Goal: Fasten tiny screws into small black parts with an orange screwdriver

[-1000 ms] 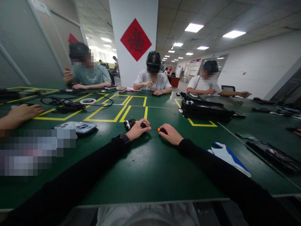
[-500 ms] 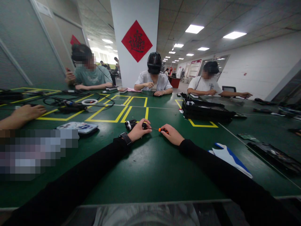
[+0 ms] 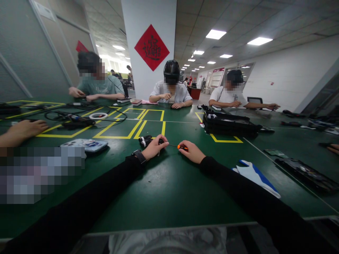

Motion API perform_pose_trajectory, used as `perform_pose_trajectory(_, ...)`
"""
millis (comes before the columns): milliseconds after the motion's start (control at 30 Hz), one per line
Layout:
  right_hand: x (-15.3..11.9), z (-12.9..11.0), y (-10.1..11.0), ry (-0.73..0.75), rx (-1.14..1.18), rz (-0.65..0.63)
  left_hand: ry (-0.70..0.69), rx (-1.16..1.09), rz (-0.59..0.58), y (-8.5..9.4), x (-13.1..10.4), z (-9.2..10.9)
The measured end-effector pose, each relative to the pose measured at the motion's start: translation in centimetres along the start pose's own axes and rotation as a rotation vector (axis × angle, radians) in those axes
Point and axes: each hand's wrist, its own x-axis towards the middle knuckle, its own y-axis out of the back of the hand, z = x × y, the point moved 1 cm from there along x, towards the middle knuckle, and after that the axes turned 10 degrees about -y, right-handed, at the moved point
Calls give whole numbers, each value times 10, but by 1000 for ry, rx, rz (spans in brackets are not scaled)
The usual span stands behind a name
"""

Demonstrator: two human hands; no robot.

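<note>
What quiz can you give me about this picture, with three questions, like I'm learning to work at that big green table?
1. Which hand of the person wearing the camera holds the orange-and-black handle?
2. True or false: the dark watch is on the left wrist.
3. Pick one. What shape is the red sign on the white pillar? A) circle; B) diamond; C) star.

Key:
1. The right hand.
2. True.
3. B.
</note>
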Motion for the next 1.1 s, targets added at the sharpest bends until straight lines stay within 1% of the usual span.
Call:
perform_pose_trajectory(200,0,-4,1,-16,-85,33,-7,-1,-35,0,0,1)
perform_pose_trajectory(300,1,-4,1,-13,-102,23,-4,-10,-30,-1,0,1)
perform_pose_trajectory(533,-1,-2,3,17,-69,19,17,-24,-11,0,0,1)
perform_pose_trajectory(667,-1,-1,3,2,-44,43,19,-36,-10,-1,0,2)
perform_pose_trajectory(767,-2,-3,3,-5,-35,31,12,-40,-17,-1,0,2)
perform_pose_trajectory(967,-2,-6,3,-39,-70,17,-13,-13,-4,-1,0,0)
perform_pose_trajectory(1100,-2,-5,3,-37,-92,14,-28,5,-1,-1,0,2)
